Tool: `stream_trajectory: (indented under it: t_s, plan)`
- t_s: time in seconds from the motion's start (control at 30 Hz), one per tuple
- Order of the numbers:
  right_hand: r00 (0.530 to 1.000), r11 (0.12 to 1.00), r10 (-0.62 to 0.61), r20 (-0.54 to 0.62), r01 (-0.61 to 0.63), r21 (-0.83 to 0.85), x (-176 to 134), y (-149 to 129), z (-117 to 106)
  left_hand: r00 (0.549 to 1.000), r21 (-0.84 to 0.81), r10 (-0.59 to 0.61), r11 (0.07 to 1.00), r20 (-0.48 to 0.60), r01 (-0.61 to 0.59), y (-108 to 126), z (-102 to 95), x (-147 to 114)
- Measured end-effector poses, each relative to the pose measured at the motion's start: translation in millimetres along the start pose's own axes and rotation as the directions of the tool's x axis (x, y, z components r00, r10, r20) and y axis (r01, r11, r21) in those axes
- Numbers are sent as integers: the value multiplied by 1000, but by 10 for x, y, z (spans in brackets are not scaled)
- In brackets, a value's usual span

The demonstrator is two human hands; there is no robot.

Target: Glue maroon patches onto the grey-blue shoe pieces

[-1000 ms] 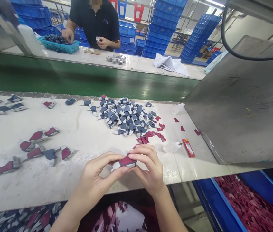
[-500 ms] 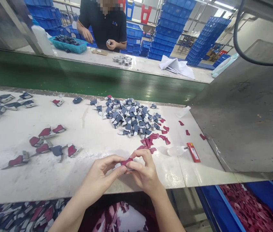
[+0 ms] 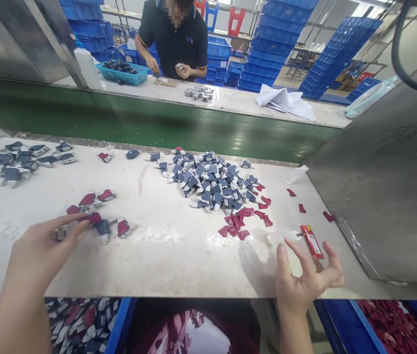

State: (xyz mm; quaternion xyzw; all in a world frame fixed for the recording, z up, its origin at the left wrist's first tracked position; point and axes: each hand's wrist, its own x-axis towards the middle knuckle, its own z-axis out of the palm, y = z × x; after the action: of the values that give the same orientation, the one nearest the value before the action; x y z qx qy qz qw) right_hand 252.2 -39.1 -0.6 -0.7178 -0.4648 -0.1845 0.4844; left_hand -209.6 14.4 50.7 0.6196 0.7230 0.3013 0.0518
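My left hand (image 3: pixel 42 250) is at the left, palm down over a small group of parts. Its thumb and index fingertip pinch the end of a grey part with a dark-red top (image 3: pixel 94 218). Close by lie other red-topped parts (image 3: pixel 123 227) and a blue-topped part (image 3: pixel 103 227). My right hand (image 3: pixel 302 280), at the right front, has its fingers spread and curved over the table. Just beyond its fingertips lies a translucent squeeze bottle (image 3: pixel 280 238), partly hidden, beside a red packet (image 3: pixel 312 242). Thin dark-red pieces (image 3: pixel 236 222) lie in the middle.
A heap of blue-and-white parts (image 3: pixel 214 182) occupies mid-table; more blue parts (image 3: pixel 22 160) lie far left. A metal panel (image 3: pixel 385 196) bounds the right. Below the edge are blue bins of parts (image 3: pixel 96 324) and red pieces (image 3: pixel 396 327). A co-worker (image 3: pixel 179 44) sits across.
My hands were together at the front, holding a red-topped part. They have separated: the left went left to the group of parts, the right went right and opened. The view has shifted left.
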Motion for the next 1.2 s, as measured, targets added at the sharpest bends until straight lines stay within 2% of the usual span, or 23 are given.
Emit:
stream_trajectory:
  t_s: [0.07, 0.1, 0.17, 0.27, 0.33, 0.4, 0.57, 0.7, 0.83, 0.9, 1.0, 1.1, 1.2]
  plan:
    - [993, 999, 43, 112, -42, -9, -9, 12, 19, 996, 225, -36, 973, -81, 53, 109, 46, 38]
    - [987, 999, 39, 156, -37, -11, -16, 24, 39, 991, 274, -26, 960, -131, 61, 218, 96, 46]
    - [977, 1000, 0, 213, 3, -14, -26, 67, 93, 988, 258, 55, 966, -146, -16, 495, 236, 59]
    - [966, 999, -37, 257, 43, -16, -22, 141, 166, 980, 138, 197, 970, 31, -199, 951, 484, 138]
    - [965, 999, -46, 257, 49, -6, -7, 164, 182, 941, 47, 266, 958, 208, -281, 1223, 633, 275]
    - [973, 998, -68, 223, 65, 24, 9, 163, 174, 897, -20, 289, 954, 336, -300, 1445, 760, 470]
    - [993, 988, -75, 92, 62, 142, -16, 171, 135, 821, -129, 417, 908, 390, -399, 1771, 1062, 921]
    - [997, 964, -63, 42, 50, 260, -80, 197, 130, 760, -153, 481, 872, 437, -464, 1854, 1270, 1029]
    - [999, 963, 42, -17, -36, 269, -123, 176, 122, 747, -200, 493, 869, 447, -453, 1843, 1294, 936]
    - [993, 952, 106, -47, -88, 293, -141, 171, 108, 754, -225, 494, 869, 432, -441, 1821, 1223, 802]
    - [989, 947, 104, -104, -66, 314, -165, 189, 59, 770, -326, 486, 869, 414, -373, 1780, 1062, 496]
    - [991, 961, 36, -130, 2, 275, -180, 178, -15, 768, -448, 416, 874, 486, -190, 1734, 917, 144]
    - [996, 958, 35, -83, -9, 287, -186, 81, -69, 775, -468, 284, 883, 565, 17, 1690, 860, -132]
